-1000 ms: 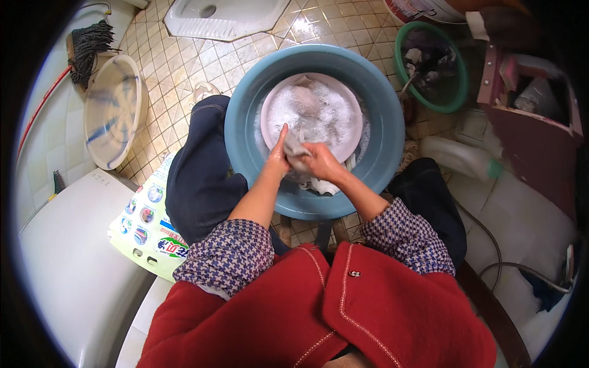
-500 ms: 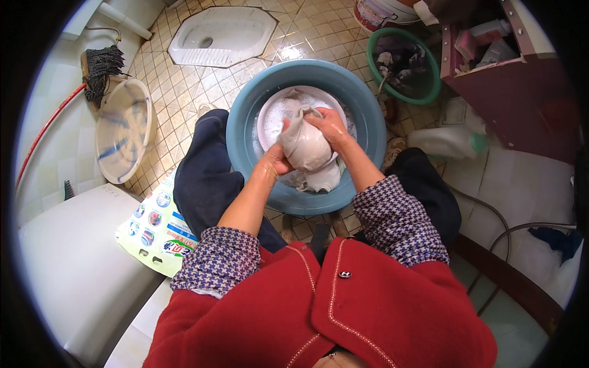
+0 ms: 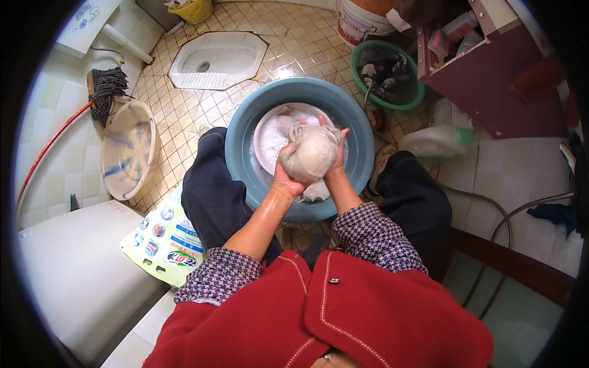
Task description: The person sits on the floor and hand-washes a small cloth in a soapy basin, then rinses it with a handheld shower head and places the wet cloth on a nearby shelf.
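A wet, greyish-white cloth (image 3: 310, 154) is bunched into a rounded, puffed-up ball between my two hands. My left hand (image 3: 287, 174) cups it from the left and below, and my right hand (image 3: 336, 161) wraps its right side, fingertips showing past the far edge. Under them sits a pale pink-white basin (image 3: 262, 147) with sudsy water. This basin stands inside a large blue tub (image 3: 240, 129). Another part of pale cloth (image 3: 316, 192) hangs down at the tub's near side.
A green basin (image 3: 418, 98) with dark laundry stands at the far right, near a white bottle (image 3: 437, 142). On the left are a beige basin (image 3: 147, 129), a mop head (image 3: 108, 92) and a green-white bag (image 3: 165, 230). A squat toilet (image 3: 239, 58) lies beyond the tub.
The cloth has gone from a gathered, upright bunch to a rounder ball, held nearer to me. My right hand has moved down along its right side. The whole view has shifted slightly.
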Tool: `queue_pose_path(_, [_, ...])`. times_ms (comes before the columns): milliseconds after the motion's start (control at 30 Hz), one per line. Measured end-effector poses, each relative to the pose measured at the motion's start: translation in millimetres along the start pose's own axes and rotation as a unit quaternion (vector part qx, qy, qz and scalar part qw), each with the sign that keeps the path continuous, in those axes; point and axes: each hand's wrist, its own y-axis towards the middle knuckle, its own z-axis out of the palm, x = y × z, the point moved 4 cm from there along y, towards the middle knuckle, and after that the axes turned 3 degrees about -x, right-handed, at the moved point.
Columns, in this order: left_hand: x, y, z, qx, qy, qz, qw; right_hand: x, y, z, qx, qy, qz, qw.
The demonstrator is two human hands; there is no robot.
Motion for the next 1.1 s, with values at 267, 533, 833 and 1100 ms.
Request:
queue_pose_path(267, [-20, -10, 11, 0.007, 0.203, 0.058, 0.978, 27, 14, 23, -0.040, -0.188, 0.081, 0.978])
queue_pose_path(533, [-18, -9, 13, 0.018, 0.304, 0.054, 0.951, 20, 23, 60, -0.215, -0.483, -0.084, 0.845])
queue_pose_path(833, [6, -3, 15, 0.015, 0.424, 0.244, 0.872, 10, 15, 48, -0.260, -0.504, -0.142, 0.811])
queue_pose_path(1100, [-15, 0, 9, -0.076, 0.360, 0.171, 0.914, 6, 32, 19, -0.236, -0.600, -0.087, 0.759])
